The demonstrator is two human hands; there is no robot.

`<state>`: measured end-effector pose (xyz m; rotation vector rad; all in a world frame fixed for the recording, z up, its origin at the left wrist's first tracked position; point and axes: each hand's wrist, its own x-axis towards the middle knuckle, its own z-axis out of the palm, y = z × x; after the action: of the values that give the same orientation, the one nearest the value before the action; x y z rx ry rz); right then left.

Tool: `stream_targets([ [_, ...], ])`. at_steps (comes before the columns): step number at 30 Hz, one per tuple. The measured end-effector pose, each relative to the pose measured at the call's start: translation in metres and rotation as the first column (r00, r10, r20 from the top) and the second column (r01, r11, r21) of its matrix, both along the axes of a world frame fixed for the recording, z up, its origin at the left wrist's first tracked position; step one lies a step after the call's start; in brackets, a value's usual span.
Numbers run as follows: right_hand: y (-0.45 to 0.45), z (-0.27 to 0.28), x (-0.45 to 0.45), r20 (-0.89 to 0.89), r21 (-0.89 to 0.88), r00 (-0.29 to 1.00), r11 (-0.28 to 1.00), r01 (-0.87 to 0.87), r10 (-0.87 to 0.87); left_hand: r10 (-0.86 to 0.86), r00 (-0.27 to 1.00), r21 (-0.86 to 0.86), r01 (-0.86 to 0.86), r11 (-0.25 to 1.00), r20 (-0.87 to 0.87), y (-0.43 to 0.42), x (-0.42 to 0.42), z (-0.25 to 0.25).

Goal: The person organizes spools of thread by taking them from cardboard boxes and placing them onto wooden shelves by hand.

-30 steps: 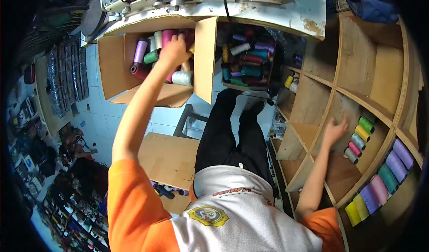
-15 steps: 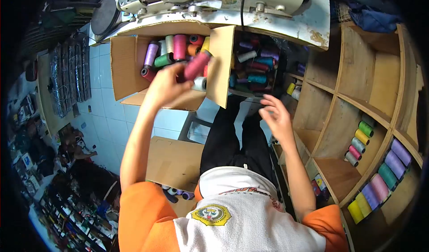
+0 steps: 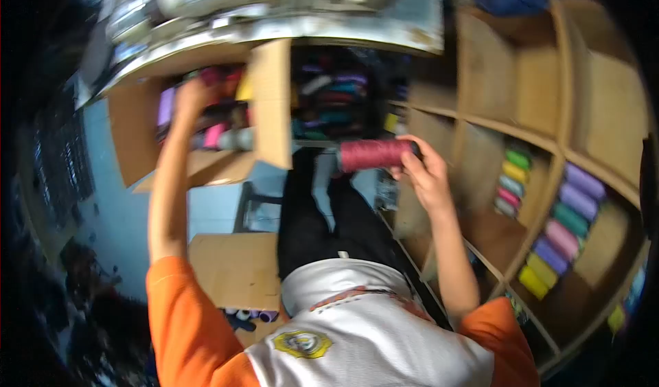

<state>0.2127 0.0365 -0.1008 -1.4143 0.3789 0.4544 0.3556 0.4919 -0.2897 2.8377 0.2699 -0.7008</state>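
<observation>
My right hand (image 3: 429, 174) is closed on one end of a dark pink thread spool (image 3: 374, 155), which it holds nearly level above my legs. My left hand (image 3: 194, 97) reaches into the open cardboard box (image 3: 272, 109) among thread spools. Motion blur and the spools around it hide what its fingers do. Inside the box a lilac spool (image 3: 166, 105) stands at the left, and a bright pink spool (image 3: 214, 136) lies near the front.
At right, a wooden shelf (image 3: 508, 129) has spool rows in two compartments, including a purple spool (image 3: 583, 181). A pile of spools (image 3: 336, 98) lies right of the box, under the sewing machine table (image 3: 419, 40). Flat cardboard (image 3: 233, 263) is at lower left.
The dark pink spool has gone from my left hand to my right hand. My left hand has moved back into the box. The whole view has shifted rightward.
</observation>
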Motion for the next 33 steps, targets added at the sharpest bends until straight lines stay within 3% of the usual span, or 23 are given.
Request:
stream_targets([
  [2, -0.044, -0.002, -0.017, 0.022, -0.121, 0.988, 0.98, 0.157, -0.155, -0.009, 1.0, 0.028, 0.009, 1.0, -0.016, 0.02, 0.006, -0.042],
  [3, -0.066, -0.003, -0.024, 0.052, -0.172, 0.971, 0.956, 0.238, -0.233, 0.094, 0.995, 0.118, -0.089, 0.989, -0.04, 0.018, 0.01, -0.053],
  [4, -0.092, -0.002, -0.031, 0.078, -0.305, 0.959, 0.91, 0.282, -0.271, 0.188, 0.976, 0.158, -0.17, 0.973, -0.111, 0.001, 0.014, -0.033],
  [6, -0.14, -0.005, -0.046, 0.122, -0.519, 0.938, 0.784, 0.34, -0.326, 0.171, 0.976, 0.146, -0.15, 0.978, -0.137, 0.017, 0.016, -0.058],
  [8, -0.199, -0.016, -0.055, 0.222, -0.713, 0.899, 0.566, 0.413, -0.377, 0.147, 0.985, 0.105, -0.138, 0.985, -0.085, 0.023, 0.016, -0.062],
  [9, -0.235, -0.028, -0.06, 0.273, -0.813, 0.878, 0.393, 0.429, -0.394, 0.112, 0.99, 0.056, -0.108, 0.993, -0.079, 0.028, 0.017, -0.048],
  [10, -0.252, -0.03, -0.052, 0.389, -0.742, 0.788, 0.345, 0.575, -0.478, 0.133, 0.99, 0.0, -0.133, 0.991, -0.045, 0.029, 0.013, -0.031],
  [11, -0.278, -0.03, -0.045, 0.396, -0.811, 0.792, 0.227, 0.539, -0.465, 0.16, 0.987, -0.055, -0.16, 0.986, -0.01, 0.028, 0.008, -0.011],
  [13, -0.354, -0.054, -0.03, 0.393, -0.92, 0.901, -0.072, 0.386, -0.185, 0.201, 0.978, -0.224, -0.182, 0.957, 0.064, 0.01, -0.012, 0.053],
  [14, -0.371, -0.059, -0.016, 0.499, -0.835, 0.829, 0.117, 0.538, -0.252, 0.269, 0.963, -0.344, -0.259, 0.903, -0.019, -0.002, -0.024, 0.09],
  [15, -0.402, -0.069, -0.004, 0.469, -0.858, 0.857, 0.119, 0.5, -0.214, 0.326, 0.939, -0.451, -0.338, 0.826, -0.106, -0.016, -0.039, 0.122],
  [17, -0.433, -0.076, 0.019, 0.41, -0.911, 0.894, -0.116, 0.395, -0.18, 0.379, 0.918, -0.63, -0.227, 0.743, 0.117, -0.048, -0.075, 0.164],
  [19, -0.451, -0.078, 0.039, 0.303, -0.934, 0.92, -0.27, 0.235, -0.249, 0.487, 0.873, -0.676, -0.37, 0.637, -0.019, -0.079, -0.1, 0.206],
  [23, -0.468, -0.084, 0.055, 0.142, -0.938, 0.923, -0.346, 0.01, -0.357, 0.505, 0.862, -0.679, -0.399, 0.616, -0.049, -0.109, -0.134, 0.213],
  [26, -0.472, -0.09, 0.056, 0.124, -0.929, 0.918, -0.369, -0.025, -0.376, 0.528, 0.839, -0.689, -0.461, 0.559, -0.133, -0.143, -0.143, 0.212],
  [29, -0.473, -0.096, 0.056, 0.12, -0.918, 0.915, -0.393, -0.046, -0.385, 0.408, 0.887, -0.72, -0.427, 0.548, -0.215, -0.158, -0.148, 0.202],
  [33, -0.467, -0.099, 0.054, 0.139, -0.899, 0.917, -0.436, -0.041, -0.374, 0.376, 0.892, -0.746, -0.425, 0.513, -0.25, -0.204, -0.156, 0.204],
])
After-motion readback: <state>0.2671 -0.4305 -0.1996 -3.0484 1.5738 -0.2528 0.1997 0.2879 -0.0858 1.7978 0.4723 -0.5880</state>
